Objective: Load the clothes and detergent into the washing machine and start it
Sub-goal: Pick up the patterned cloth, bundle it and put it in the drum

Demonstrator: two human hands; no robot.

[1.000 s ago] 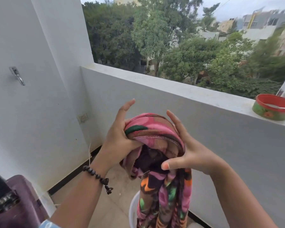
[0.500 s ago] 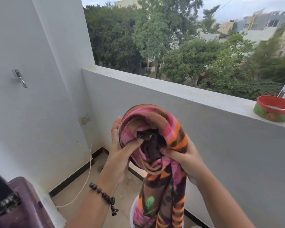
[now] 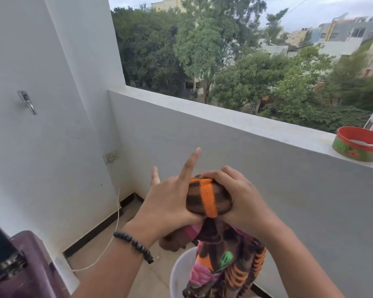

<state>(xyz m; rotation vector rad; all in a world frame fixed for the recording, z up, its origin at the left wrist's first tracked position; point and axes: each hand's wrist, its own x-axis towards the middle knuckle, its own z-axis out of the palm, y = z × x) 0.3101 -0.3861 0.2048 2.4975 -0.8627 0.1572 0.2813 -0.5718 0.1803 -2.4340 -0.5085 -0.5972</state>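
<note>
A multicoloured cloth (image 3: pixel 209 201) with orange, pink and brown patches is bunched into a roll at chest height, and its tail hangs down into a white bucket (image 3: pixel 178 276). My right hand (image 3: pixel 241 196) grips the top and right side of the roll, fingers curled over it. Against the roll's left side my left hand (image 3: pixel 168 203) presses with its palm, index finger pointing straight up. A corner of the purple washing machine (image 3: pixel 24 274) shows at the bottom left, with its dark lid raised.
A grey parapet wall (image 3: pixel 224 130) runs across in front. On its ledge at the right stands a red and green tin (image 3: pixel 357 147) with a spoon in it. The left wall carries a tap (image 3: pixel 27 102) and a socket (image 3: pixel 110 157). A white cord (image 3: pixel 116 220) hangs to the tiled floor.
The cloth has been rolled tighter and sits lower. My right hand moved over its top and closed on it. My left fingers straightened off the cloth.
</note>
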